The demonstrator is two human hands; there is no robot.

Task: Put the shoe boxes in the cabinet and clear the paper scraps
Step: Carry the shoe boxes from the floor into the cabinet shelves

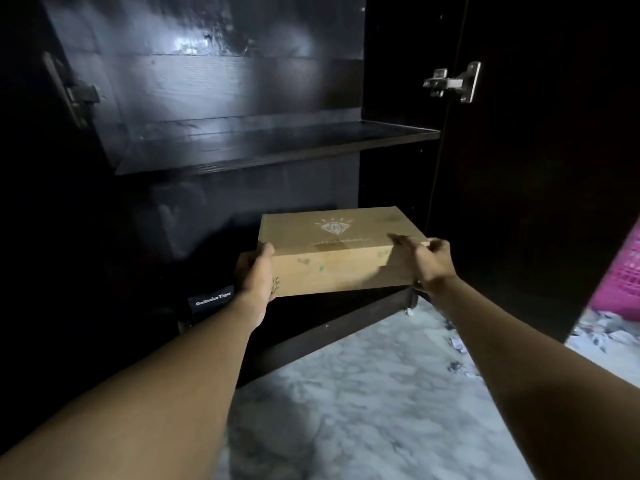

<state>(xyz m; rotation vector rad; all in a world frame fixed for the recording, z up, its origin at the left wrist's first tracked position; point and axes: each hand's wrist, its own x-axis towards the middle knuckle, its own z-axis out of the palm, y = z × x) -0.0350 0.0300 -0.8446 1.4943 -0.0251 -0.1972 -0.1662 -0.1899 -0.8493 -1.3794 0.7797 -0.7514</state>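
Note:
A tan cardboard shoe box (332,251) with a pale diamond logo on its lid hangs at the mouth of the dark cabinet's (242,147) lower compartment. My left hand (254,271) grips its near left corner, thumb on the lid. My right hand (429,261) holds the right end, fingers curled over the lid's edge. A black shoe box (211,301) with a white label sits low inside the cabinet, just left of my left wrist. Paper scraps (460,344) lie scattered on the marble floor at the right.
Both cabinet doors stand open; the right door (536,168) rises close beside my right hand. An upper shelf (277,143) spans the cabinet above the box. A pink plastic basket (620,278) stands on the floor beyond the right door. Pale marble floor (363,410) lies beneath my arms.

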